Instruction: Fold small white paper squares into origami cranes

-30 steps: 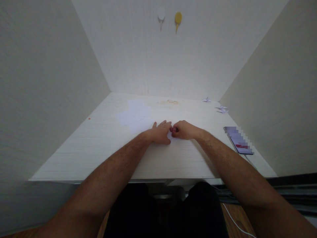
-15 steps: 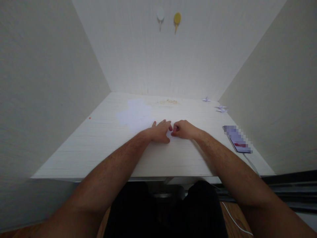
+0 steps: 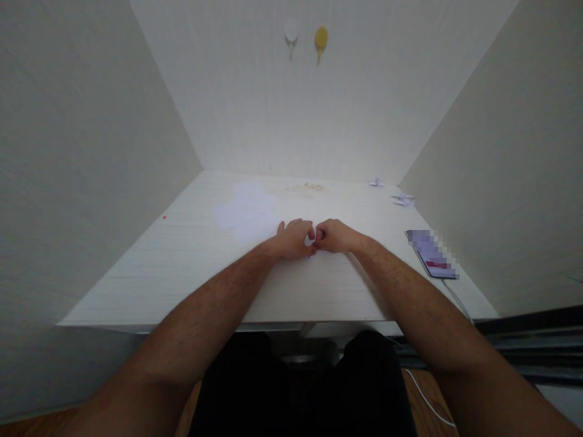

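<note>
A small folded piece of white paper (image 3: 310, 241) sits between my hands over the middle of the desk, mostly covered by fingers. My left hand (image 3: 294, 238) curls round its left side, thumb and index finger closed in on it and the other fingers bent. Pressed up close, my right hand (image 3: 336, 236) pinches the paper's right side between thumb and forefinger. The fingertips of both hands nearly touch. How the paper is folded is too small and hidden to make out.
Loose white paper squares (image 3: 248, 209) lie beyond my left hand. Several folded paper cranes (image 3: 403, 199) stand at the back right. A phone (image 3: 430, 255) with a cable lies near the right wall. Two hooks, one white (image 3: 291, 30) and one yellow (image 3: 321, 37), hang on the back wall.
My left thumb has drawn in toward the right fingertips, so the left hand is now closed on the paper and less of it shows. The view has shifted slightly.
</note>
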Tool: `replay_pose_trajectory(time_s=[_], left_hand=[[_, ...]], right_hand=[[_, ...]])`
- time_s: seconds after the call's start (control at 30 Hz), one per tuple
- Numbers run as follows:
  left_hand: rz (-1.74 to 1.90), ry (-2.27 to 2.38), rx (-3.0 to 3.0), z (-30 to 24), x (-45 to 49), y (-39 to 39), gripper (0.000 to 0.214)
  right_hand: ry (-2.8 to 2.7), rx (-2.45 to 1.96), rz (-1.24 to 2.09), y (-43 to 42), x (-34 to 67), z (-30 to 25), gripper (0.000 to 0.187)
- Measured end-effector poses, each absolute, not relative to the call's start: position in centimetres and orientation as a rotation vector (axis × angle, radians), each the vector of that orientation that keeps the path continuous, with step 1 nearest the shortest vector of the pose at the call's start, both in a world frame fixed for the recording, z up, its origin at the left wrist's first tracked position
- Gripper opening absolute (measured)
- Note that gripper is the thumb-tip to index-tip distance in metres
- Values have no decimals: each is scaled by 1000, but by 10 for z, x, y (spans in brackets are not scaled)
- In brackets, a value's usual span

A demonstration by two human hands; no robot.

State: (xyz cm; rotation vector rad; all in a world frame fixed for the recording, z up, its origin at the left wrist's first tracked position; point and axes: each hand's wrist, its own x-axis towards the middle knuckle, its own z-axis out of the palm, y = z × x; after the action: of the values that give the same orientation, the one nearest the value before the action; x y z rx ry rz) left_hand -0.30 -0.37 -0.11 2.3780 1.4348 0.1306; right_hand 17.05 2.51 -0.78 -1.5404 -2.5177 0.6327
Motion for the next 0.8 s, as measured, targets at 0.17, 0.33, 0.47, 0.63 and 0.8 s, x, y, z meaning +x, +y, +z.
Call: replay_pose_trajectory(time_s=[0.17,0.33,0.47,0.63,0.8], left_hand=[[147,1452,2394,-1,-2,-4,35],[147,1409,2415,-1,-5,-2,37],[95,1371,2421,0,-9,0,43],[18,1301,2422,-1,-14,3,57],[45,1278,2426,-1,-17,3,62]], right_hand=[[-2520,-1547,655,24,169,-6,15],[-2512,-1551,719,23,168,-2,17],[-2518,-1545,742,22,169,0,17],[-2530,-1571,732,21,168,1,17],[-2550,-1557,702,22,169,1,16]])
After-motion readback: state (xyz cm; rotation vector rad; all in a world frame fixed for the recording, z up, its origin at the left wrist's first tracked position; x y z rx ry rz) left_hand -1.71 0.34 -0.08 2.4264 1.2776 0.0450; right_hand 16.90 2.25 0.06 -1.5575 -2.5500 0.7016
